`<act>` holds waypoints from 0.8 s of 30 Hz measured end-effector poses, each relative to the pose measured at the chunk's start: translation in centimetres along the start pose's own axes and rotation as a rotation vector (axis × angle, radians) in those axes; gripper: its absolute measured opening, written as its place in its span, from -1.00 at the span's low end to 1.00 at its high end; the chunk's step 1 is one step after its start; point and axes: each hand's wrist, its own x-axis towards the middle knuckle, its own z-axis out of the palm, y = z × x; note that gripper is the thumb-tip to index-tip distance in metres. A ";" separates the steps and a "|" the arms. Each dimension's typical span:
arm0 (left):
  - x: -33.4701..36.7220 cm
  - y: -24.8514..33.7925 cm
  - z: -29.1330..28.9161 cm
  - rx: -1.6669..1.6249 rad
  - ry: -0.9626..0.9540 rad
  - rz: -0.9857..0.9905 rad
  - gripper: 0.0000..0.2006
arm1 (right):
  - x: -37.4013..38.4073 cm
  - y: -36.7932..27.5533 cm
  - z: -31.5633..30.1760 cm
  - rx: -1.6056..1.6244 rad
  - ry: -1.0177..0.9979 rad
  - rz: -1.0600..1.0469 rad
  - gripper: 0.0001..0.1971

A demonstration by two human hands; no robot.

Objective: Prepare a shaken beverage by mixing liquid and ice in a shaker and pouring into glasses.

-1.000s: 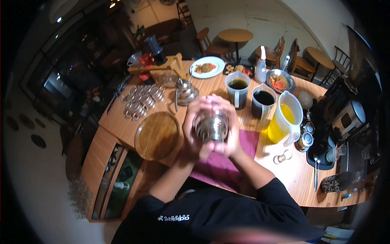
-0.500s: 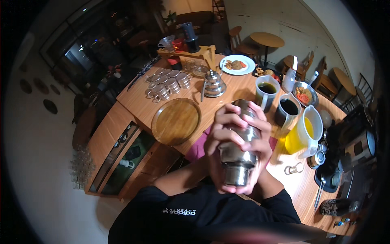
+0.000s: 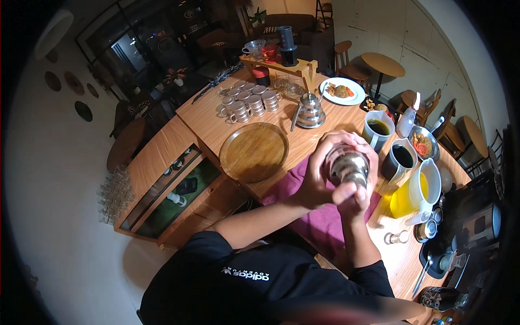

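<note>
Steel cocktail shaker (image 3: 349, 168) is clamped between both hands, left hand (image 3: 319, 173) and right hand (image 3: 355, 197) fingers wrapped tight, above the purple cloth (image 3: 303, 200) on the table (image 3: 211, 119).

A long wooden counter (image 3: 346, 122) is seen running from upper left to lower right. On it are set a round wooden tray (image 3: 253, 151), a cluster of small metal cups (image 3: 246, 103), a steel gooseneck kettle (image 3: 310, 111), a white plate of food (image 3: 342, 90), two dark mugs of liquid (image 3: 378, 129), a pitcher of yellow juice (image 3: 414, 194) and a purple cloth (image 3: 319, 214). A wooden stand (image 3: 279, 65) is placed at the far end.
</note>
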 end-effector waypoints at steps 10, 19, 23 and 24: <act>-1.6 -0.5 -0.3 0.278 0.117 0.134 -0.16 | -1.0 1.3 0.5 -0.032 -0.055 0.001 -0.12; -1.1 -0.5 -0.2 0.294 0.073 0.187 -0.20 | -1.4 0.5 1.0 -0.107 0.024 -0.088 -0.30; -0.9 -0.4 -2.1 0.456 -0.151 0.526 -0.16 | -1.0 -0.3 1.0 -0.106 -0.064 -0.400 -0.34; -1.3 0.3 -1.3 0.456 -0.174 0.628 -0.13 | -1.5 0.4 1.9 -0.205 0.069 -0.500 -0.65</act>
